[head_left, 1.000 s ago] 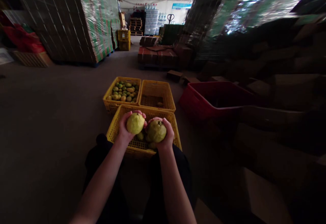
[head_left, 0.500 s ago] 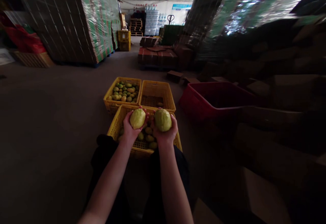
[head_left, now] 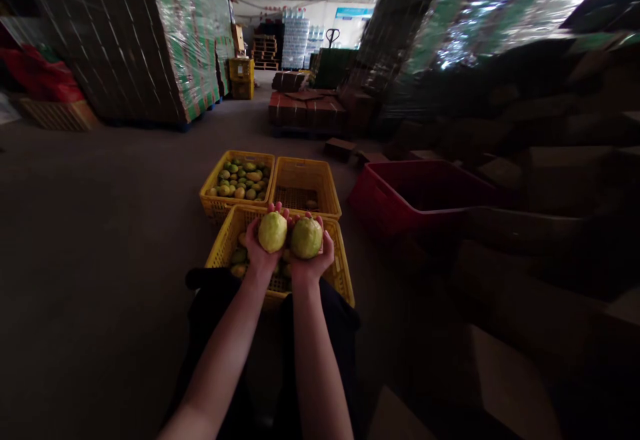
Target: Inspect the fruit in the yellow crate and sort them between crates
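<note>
My left hand [head_left: 259, 255] cups a pale yellow-green guava [head_left: 273, 232] from beneath, its fingertips showing past the far side. Beside it, my right hand [head_left: 316, 265] holds a slightly darker green guava [head_left: 307, 238], with the thumb along the right side. The two fruits are close together with a narrow gap between them. Both hands are above the near yellow crate [head_left: 345, 273], where several green and yellowish fruits [head_left: 239, 255] lie; my hands and forearms hide much of its contents.
Behind the near crate stand a yellow crate full of fruit [head_left: 245, 177] and another yellow crate [head_left: 307, 173] with little in it. A large red bin [head_left: 385, 200] is on the right, near cardboard boxes [head_left: 340, 148]. Wrapped pallet stacks [head_left: 180, 47] rise farther back.
My hands have come closer together, the right one shifting left with its guava and the left one slightly right. The right guava appears turned a little. The view has shifted slightly.
</note>
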### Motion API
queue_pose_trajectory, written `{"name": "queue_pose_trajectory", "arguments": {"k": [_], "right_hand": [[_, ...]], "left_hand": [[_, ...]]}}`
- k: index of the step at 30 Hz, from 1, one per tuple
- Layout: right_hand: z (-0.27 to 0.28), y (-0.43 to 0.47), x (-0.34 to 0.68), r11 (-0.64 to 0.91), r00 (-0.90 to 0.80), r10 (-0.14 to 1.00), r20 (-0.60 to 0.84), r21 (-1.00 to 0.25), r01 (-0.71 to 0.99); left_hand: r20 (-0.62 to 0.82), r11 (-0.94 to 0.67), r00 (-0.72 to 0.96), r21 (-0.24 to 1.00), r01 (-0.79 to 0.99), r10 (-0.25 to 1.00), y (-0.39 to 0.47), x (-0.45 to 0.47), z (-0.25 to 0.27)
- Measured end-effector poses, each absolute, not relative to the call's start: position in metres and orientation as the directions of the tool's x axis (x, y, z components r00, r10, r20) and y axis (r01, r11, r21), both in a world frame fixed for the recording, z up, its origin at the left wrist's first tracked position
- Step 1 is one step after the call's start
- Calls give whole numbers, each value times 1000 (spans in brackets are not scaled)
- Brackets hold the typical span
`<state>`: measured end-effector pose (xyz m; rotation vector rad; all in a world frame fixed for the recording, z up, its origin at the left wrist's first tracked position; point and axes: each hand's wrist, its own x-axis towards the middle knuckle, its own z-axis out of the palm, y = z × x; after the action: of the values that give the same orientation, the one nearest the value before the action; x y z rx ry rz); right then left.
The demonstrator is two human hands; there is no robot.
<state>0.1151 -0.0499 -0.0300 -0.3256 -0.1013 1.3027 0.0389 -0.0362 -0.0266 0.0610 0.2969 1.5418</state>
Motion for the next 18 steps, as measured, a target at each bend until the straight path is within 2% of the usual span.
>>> {"name": "queue_pose_trajectory", "arguments": {"k": [18], "right_hand": [[-27,-55,113,189,226,970,-95,-299,-935]], "left_hand": [[-117,14,-18,270,-963,993,-40,34,-22]]}}
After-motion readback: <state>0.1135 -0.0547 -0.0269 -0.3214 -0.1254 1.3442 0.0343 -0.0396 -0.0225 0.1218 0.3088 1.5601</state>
